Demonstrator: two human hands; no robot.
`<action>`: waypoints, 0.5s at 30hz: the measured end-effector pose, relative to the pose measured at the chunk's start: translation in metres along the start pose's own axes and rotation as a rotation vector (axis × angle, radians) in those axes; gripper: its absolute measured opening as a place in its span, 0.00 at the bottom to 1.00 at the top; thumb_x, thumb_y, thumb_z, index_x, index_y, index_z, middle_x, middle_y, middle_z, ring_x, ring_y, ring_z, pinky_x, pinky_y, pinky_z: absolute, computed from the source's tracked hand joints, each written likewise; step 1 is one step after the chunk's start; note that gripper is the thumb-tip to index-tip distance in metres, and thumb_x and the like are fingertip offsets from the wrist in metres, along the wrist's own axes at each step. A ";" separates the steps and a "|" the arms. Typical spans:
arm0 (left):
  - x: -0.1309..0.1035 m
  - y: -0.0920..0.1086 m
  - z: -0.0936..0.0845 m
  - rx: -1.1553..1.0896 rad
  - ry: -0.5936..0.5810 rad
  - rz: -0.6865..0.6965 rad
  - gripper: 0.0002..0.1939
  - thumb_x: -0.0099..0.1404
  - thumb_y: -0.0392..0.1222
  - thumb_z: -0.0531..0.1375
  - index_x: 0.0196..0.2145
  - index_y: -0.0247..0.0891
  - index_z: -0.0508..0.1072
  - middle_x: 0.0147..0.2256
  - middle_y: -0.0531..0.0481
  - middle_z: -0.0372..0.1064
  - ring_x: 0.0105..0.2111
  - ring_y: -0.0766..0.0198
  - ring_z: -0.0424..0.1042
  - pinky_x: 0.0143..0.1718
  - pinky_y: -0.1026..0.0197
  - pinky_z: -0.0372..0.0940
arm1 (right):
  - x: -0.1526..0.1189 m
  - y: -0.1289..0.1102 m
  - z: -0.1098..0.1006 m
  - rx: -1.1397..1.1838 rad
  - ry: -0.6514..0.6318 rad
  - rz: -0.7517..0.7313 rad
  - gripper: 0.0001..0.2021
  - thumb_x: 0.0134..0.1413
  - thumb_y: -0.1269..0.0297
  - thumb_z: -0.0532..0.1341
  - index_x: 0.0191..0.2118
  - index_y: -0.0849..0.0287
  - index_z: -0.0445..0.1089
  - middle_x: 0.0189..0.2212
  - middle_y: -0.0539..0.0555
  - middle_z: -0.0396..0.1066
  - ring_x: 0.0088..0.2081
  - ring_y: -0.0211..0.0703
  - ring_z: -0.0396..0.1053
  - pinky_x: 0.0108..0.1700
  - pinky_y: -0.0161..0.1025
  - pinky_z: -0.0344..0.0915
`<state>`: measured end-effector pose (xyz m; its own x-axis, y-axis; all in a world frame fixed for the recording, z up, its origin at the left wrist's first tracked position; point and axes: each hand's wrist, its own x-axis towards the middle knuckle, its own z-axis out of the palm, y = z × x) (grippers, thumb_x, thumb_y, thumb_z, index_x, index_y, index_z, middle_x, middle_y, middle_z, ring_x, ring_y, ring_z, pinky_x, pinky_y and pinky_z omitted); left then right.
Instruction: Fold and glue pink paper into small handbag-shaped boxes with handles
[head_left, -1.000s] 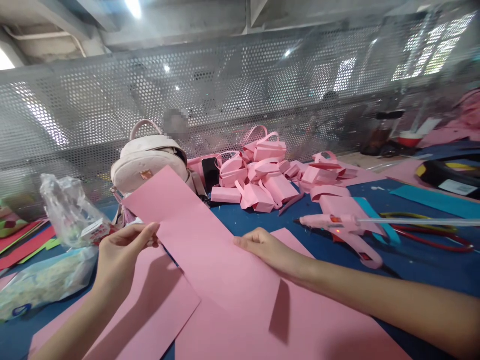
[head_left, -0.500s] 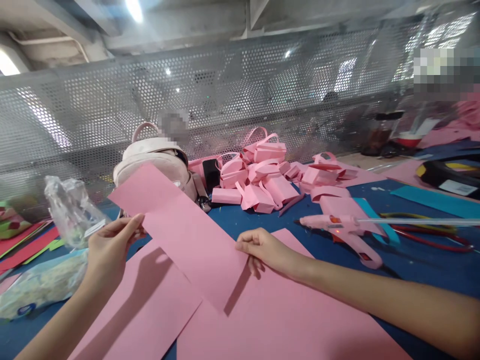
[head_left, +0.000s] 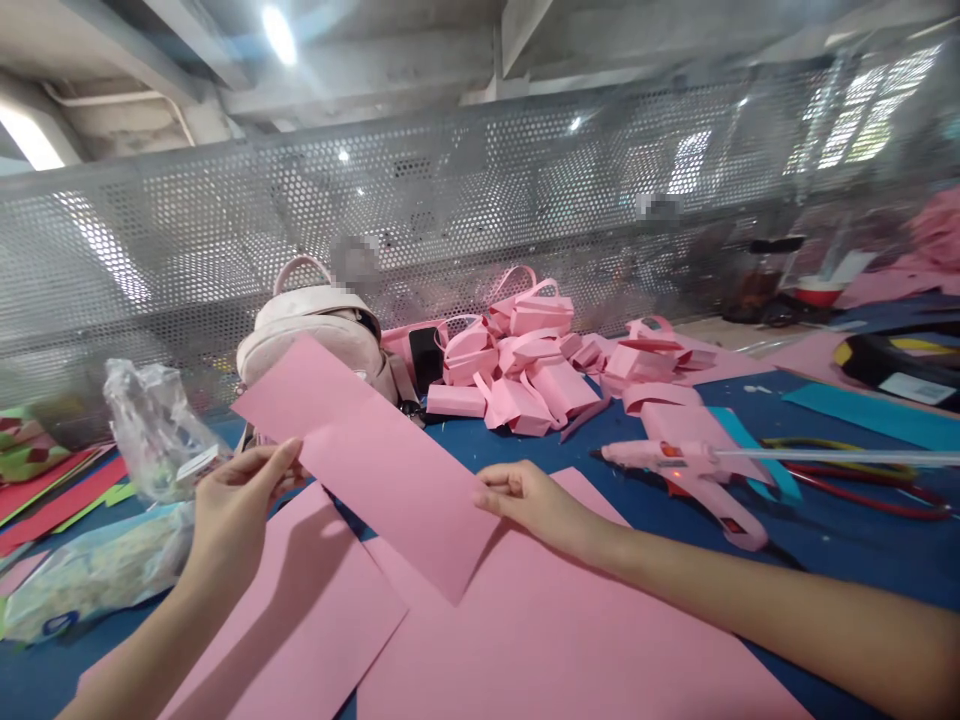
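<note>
A long pink paper strip (head_left: 382, 460) is held up at a slant between both hands. My left hand (head_left: 244, 495) pinches its lower left edge between thumb and fingers. At the strip's right end, my right hand (head_left: 525, 500) grips the edge with its thumb and curled fingers. Beneath it, large pink sheets (head_left: 585, 630) lie on the blue table (head_left: 847, 540), and another pink sheet (head_left: 300, 610) lies to the left, with a shadow across it. A pink glue gun (head_left: 697, 475) rests right of my right hand.
Folded pink paper bags (head_left: 532, 380) are heaped at the back centre, beside a phone (head_left: 426, 358) and a pale backpack (head_left: 311, 325). Plastic bags (head_left: 105, 570) lie left. Pliers with red handles (head_left: 870, 485) and blue paper (head_left: 870, 412) are right. A perforated metal screen (head_left: 450, 200) stands behind.
The strip's lower corner has lifted a little off the sheets below. Both hands keep their grips, with my left hand slightly further right in view. The whole view has shifted slightly.
</note>
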<state>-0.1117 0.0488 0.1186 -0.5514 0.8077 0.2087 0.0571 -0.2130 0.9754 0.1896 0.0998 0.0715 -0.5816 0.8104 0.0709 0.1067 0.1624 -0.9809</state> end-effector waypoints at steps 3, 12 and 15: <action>-0.023 -0.006 0.013 0.085 -0.149 -0.018 0.16 0.51 0.52 0.73 0.21 0.37 0.77 0.20 0.51 0.72 0.23 0.66 0.71 0.26 0.68 0.68 | -0.002 -0.004 0.001 -0.057 0.006 -0.067 0.23 0.58 0.42 0.59 0.25 0.57 0.58 0.24 0.45 0.57 0.26 0.36 0.56 0.28 0.34 0.50; -0.100 -0.002 0.040 0.302 -1.010 -0.408 0.33 0.65 0.69 0.54 0.28 0.36 0.83 0.30 0.40 0.80 0.30 0.55 0.78 0.37 0.56 0.71 | -0.011 -0.050 -0.024 -0.550 -0.054 -0.105 0.18 0.62 0.58 0.54 0.22 0.56 0.54 0.22 0.46 0.54 0.26 0.38 0.54 0.30 0.36 0.48; -0.125 0.013 0.032 0.344 -1.286 -0.330 0.20 0.70 0.58 0.56 0.41 0.40 0.80 0.40 0.44 0.79 0.40 0.58 0.77 0.45 0.55 0.71 | -0.024 -0.060 -0.033 -0.703 -0.167 -0.114 0.14 0.58 0.66 0.58 0.21 0.58 0.63 0.22 0.48 0.63 0.27 0.40 0.59 0.31 0.37 0.47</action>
<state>-0.0155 -0.0374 0.1079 0.5630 0.7700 -0.3002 0.3810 0.0805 0.9210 0.2236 0.0889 0.1344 -0.7292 0.6795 0.0815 0.4985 0.6090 -0.6169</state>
